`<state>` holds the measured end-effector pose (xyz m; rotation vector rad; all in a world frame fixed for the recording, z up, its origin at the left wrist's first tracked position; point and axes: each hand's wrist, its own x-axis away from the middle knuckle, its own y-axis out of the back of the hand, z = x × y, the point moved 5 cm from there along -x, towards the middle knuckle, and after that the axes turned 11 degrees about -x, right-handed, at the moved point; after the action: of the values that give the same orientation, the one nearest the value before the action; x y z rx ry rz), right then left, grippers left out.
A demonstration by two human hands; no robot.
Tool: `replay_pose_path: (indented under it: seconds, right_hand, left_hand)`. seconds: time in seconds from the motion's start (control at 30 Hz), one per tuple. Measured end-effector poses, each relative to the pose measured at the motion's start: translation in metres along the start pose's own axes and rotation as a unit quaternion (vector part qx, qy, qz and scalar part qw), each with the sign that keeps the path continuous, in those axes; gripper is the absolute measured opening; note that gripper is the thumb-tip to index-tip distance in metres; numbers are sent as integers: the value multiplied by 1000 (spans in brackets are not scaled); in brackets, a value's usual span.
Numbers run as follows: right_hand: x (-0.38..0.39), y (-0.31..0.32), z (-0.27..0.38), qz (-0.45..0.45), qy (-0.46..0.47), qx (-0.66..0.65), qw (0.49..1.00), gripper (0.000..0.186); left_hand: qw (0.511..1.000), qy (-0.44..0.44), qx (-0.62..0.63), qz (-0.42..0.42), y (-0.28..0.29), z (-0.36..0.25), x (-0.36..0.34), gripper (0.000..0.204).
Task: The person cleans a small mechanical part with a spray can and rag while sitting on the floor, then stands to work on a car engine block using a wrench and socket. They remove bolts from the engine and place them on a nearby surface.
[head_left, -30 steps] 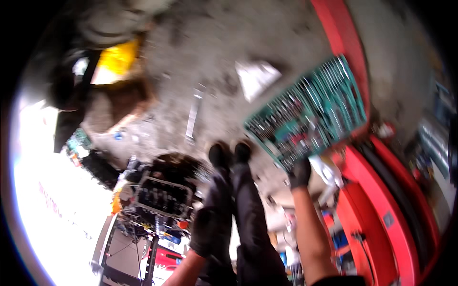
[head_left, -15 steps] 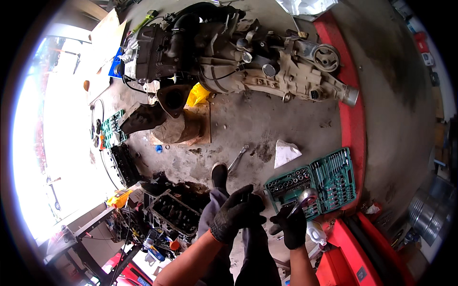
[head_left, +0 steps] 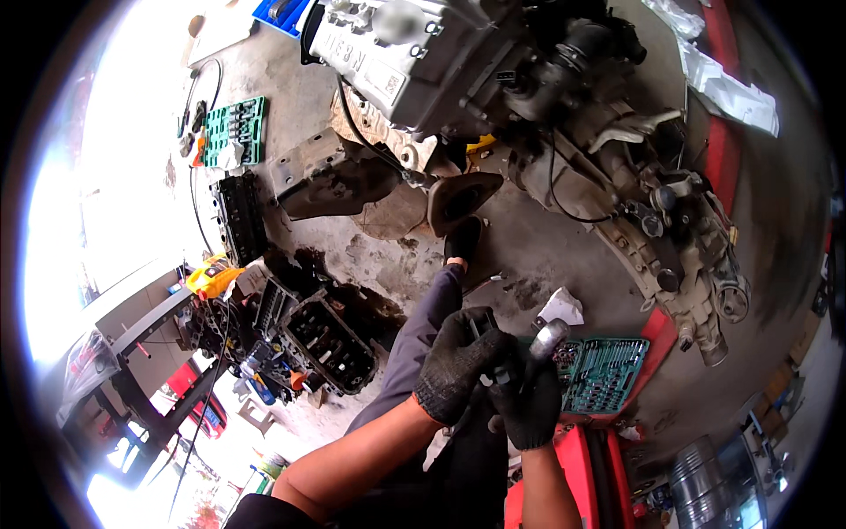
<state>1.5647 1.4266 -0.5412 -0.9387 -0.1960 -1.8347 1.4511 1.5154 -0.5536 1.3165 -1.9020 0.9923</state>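
Note:
Both my hands wear dark work gloves and are close together in front of my legs. In my right hand (head_left: 531,404) is a ratchet (head_left: 550,339), its round chrome head sticking up past the fingers. My left hand (head_left: 451,368) is curled beside it, fingers bent toward the right hand. Something small and dark shows between the two hands, too hidden to name. Ahead of me an engine (head_left: 463,66) is joined to a gearbox (head_left: 630,242). Just past the ratchet lies an open green socket set case (head_left: 604,377), partly covered by my right hand.
A stripped engine block (head_left: 330,348) lies on the left in dark oil stains. Behind it are a black cylinder head (head_left: 236,220) and another green tool case (head_left: 236,132). White paper (head_left: 561,307) lies near the socket set. A red cabinet (head_left: 560,476) stands close on the right.
I have stepped nearer the engine, and the view has turned so that engine and gearbox sit further right. My hands have come together, with the ratchet still in the right one.

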Motion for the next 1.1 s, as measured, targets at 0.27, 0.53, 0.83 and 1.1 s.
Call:
replay_pose_path:
  seconds: [0.27, 0.53, 0.83, 1.1]
  right_hand:
    - [-85, -115, 67, -66, -36, 36, 997, 30]
    - [-80, -148, 79, 32, -60, 210, 975, 30]
    - [-88, -86, 108, -91, -174, 7, 981, 36]
    - [-99, -8, 113, -67, -186, 6, 980, 38]
  left_hand:
    - [995, -52, 86, -28, 79, -111, -23, 87]
    - [991, 3, -64, -119, 119, -144, -31, 56]
    - [954, 39, -294, -38, 128, -201, -53, 48]
    - [884, 55, -457, -81, 99, -209, -84, 39]
